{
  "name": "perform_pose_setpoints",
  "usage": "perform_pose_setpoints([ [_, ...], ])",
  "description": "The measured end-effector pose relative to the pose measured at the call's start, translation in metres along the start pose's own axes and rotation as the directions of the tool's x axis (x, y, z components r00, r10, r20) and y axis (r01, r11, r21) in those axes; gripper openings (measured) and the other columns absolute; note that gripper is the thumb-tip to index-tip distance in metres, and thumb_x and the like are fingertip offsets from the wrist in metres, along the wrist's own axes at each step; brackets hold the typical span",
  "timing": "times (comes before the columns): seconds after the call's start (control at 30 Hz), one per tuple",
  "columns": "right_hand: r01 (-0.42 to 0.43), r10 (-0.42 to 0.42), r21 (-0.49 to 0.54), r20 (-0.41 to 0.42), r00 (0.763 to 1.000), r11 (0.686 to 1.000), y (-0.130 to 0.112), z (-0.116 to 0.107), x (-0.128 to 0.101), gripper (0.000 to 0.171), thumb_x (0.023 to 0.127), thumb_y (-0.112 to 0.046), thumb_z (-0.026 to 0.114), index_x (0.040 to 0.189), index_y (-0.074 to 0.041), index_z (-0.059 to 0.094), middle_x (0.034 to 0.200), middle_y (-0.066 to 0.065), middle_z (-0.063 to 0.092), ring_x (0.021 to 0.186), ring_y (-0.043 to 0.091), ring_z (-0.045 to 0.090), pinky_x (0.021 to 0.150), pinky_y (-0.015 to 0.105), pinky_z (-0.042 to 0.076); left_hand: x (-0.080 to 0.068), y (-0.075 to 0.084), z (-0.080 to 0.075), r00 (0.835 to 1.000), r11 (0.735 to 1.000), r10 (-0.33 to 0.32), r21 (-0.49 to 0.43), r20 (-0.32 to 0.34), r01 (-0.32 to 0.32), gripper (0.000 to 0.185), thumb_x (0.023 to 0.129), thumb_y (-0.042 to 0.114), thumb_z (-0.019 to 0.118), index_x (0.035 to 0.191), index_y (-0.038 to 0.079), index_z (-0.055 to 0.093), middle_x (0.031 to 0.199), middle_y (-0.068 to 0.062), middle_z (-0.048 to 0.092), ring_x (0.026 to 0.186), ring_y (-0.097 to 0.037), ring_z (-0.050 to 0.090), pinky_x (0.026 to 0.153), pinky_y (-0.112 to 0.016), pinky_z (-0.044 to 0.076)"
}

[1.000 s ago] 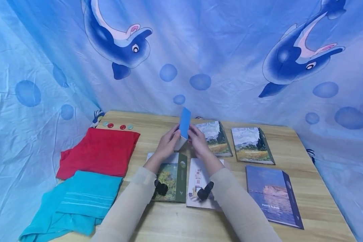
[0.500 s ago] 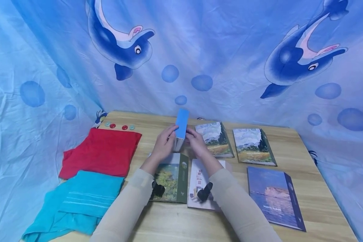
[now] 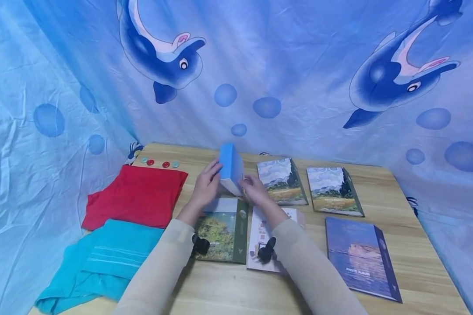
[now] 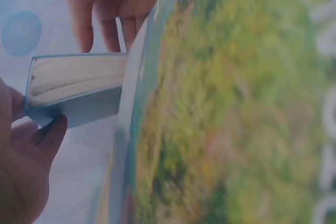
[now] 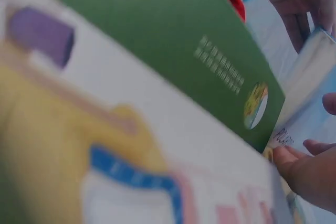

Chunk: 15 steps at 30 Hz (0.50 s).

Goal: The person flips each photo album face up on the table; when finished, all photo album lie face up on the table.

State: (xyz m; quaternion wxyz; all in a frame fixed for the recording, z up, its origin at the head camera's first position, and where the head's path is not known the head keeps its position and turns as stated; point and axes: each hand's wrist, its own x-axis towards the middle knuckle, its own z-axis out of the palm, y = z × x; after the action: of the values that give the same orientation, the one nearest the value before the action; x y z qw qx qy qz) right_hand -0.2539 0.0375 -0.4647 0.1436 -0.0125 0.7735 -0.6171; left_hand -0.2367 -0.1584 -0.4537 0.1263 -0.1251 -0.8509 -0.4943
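A thick blue photo album stands upright at the back middle of the table, its page ends facing me. My left hand grips its left side, with thumb and fingers round the blue spine in the left wrist view. Along the other side, my right hand touches the cover with fairly straight fingers; some lettering shows beside them in the right wrist view. Just below lie a green-spined photo album with a garden picture and a white album with a cartoon print, the latter partly under my right forearm.
Two albums with wheat-field covers lie at the back right, and a purple-blue sea-view album lies further forward. On the left are a folded red garment and a turquoise one. Several small red and green discs line the back edge.
The blue album has moved left and turned, so its right cover now shows. My left hand has gone left with it; the right hand's fingers have shifted lower along the cover.
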Motion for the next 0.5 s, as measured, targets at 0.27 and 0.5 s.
perform_pose_setpoints([
  [0.27, 0.001, -0.001, 0.018, -0.015, 1.000, 1.000, 0.004, -0.003, -0.005, 0.060, 0.103, -0.030, 0.057, 0.151, 0.001, 0.040, 0.152, 0.022, 0.045, 0.136, 0.039, 0.047, 0.113, 0.046, 0.040, 0.001, -0.019, -0.006, 0.965, 0.970, -0.242, 0.005, 0.097, 0.243, 0.060, 0.106, 0.036, 0.052, 0.156, 0.006, 0.038, 0.166, -0.011, 0.027, 0.152, -0.032, 0.023, 0.122, -0.047, 0.022],
  [0.5, 0.006, -0.005, 0.010, -0.034, 0.999, 1.000, 0.007, -0.004, -0.006, 0.059, 0.103, -0.030, 0.058, 0.151, 0.000, 0.043, 0.155, 0.018, 0.044, 0.142, 0.035, 0.042, 0.118, 0.046, 0.033, 0.003, -0.030, -0.010, 0.881, 0.905, -0.419, 0.027, 0.222, 0.424, 0.067, 0.106, 0.039, 0.050, 0.161, 0.009, 0.027, 0.164, -0.017, 0.028, 0.151, -0.036, 0.022, 0.122, -0.053, 0.022],
])
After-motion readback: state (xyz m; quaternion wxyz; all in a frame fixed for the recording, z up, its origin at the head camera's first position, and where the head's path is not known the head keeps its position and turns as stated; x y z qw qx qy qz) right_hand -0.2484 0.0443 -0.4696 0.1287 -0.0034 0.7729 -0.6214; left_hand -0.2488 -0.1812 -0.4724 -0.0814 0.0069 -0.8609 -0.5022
